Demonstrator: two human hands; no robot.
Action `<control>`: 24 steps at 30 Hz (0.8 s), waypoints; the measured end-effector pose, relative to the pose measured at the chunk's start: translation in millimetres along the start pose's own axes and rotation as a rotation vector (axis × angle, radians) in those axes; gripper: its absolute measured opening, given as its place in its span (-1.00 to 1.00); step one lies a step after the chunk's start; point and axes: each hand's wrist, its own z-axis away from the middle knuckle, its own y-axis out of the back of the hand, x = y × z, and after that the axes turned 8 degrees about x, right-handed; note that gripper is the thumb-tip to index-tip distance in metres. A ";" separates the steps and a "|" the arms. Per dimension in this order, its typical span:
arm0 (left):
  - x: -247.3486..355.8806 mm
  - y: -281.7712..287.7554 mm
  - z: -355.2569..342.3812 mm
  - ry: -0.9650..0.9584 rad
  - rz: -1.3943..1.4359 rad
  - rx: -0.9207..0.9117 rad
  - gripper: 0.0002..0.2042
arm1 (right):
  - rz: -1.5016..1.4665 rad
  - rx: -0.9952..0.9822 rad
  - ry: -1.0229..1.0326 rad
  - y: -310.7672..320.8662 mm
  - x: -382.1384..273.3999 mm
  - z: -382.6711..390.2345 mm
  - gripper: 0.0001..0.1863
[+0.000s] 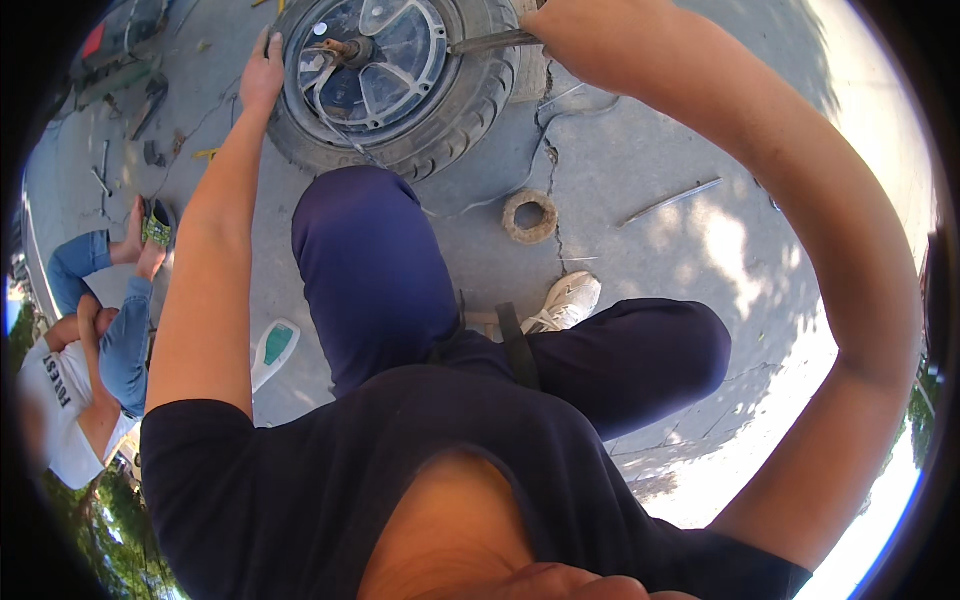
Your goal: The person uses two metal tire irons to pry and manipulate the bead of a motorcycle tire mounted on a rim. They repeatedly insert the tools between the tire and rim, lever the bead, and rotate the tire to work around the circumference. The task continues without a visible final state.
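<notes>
In front of me a wheel with a black tyre (pixel 480 112) and a dark metal hub (pixel 395 85) lies on the ground, partly cut off by the top of the view. A rusty axle (pixel 345 52) sticks out of its middle, and a cable (pixel 335 118) comes from it. My left hand (pixel 262 76) grips the tyre's left edge, its fingers partly hidden. In my right hand (pixel 585 38) is a flat metal tyre lever (pixel 490 42), its tip reaching the rim's right side. The right fingers are mostly cut off at the top, wrapped round the lever.
A brown tape roll (pixel 529 217) and a thin metal rod (pixel 670 201) lie on the cracked concrete right of my knee. Several tools, among them a wrench (pixel 102 170), lie at far left. A seated person (pixel 90 370) is at left, near a green-and-white object (pixel 276 346).
</notes>
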 end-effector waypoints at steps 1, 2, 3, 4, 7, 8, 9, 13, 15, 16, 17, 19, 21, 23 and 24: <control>-1.6 3.1 2.0 -0.004 -0.003 0.005 -0.42 | -0.004 0.048 0.043 -2.8 2.6 -0.5 -0.86; -3.3 6.8 4.5 0.020 -0.021 -0.005 -0.42 | -0.008 0.097 0.085 -7.4 7.5 0.7 -0.87; -5.0 11.2 7.7 0.046 -0.040 -0.015 -0.42 | -0.013 0.145 0.128 -10.0 10.2 -0.3 -0.87; -6.2 14.2 9.2 0.070 -0.054 -0.022 -0.42 | -0.033 0.146 0.143 -3.1 6.7 0.2 -0.87; 4.4 5.4 6.0 0.028 -0.013 -0.014 -0.42 | -0.082 0.144 0.148 19.0 0.0 13.2 -0.87; 10.2 0.5 2.6 0.018 0.003 -0.023 -0.42 | -0.091 0.150 0.149 21.5 2.2 15.9 -0.87; 8.6 3.7 2.9 0.028 -0.004 -0.022 -0.42 | -0.104 0.166 0.179 20.7 5.4 12.6 -0.87; -2.7 7.5 6.2 0.025 -0.014 -0.005 -0.42 | -0.112 0.161 0.177 11.1 11.0 2.8 -0.87; -1.0 9.2 5.7 0.057 -0.026 -0.031 -0.43 | -0.098 0.135 0.125 0.4 14.4 -2.7 -0.87; -0.9 10.6 5.9 0.074 -0.034 -0.042 -0.43 | -0.091 0.154 0.129 -0.8 15.7 -0.5 -0.88; -3.1 8.0 5.4 0.048 -0.027 -0.025 -0.43 | -0.084 0.174 0.134 -1.8 16.9 3.3 -0.88; -7.1 4.2 3.6 -0.004 -0.018 0.018 -0.43 | -0.082 0.205 0.125 -1.0 16.1 8.2 -0.88; -5.3 4.7 3.9 0.005 0.007 0.009 -0.45 | -0.097 0.217 0.090 0.3 14.0 13.3 -0.89; -3.3 5.9 5.4 0.019 0.021 -0.007 -0.46 | -0.141 0.315 0.095 -6.0 12.8 19.1 -0.90; -2.1 6.7 4.6 0.027 0.022 -0.013 -0.46 | -0.162 0.366 0.095 -7.6 12.4 21.6 -0.90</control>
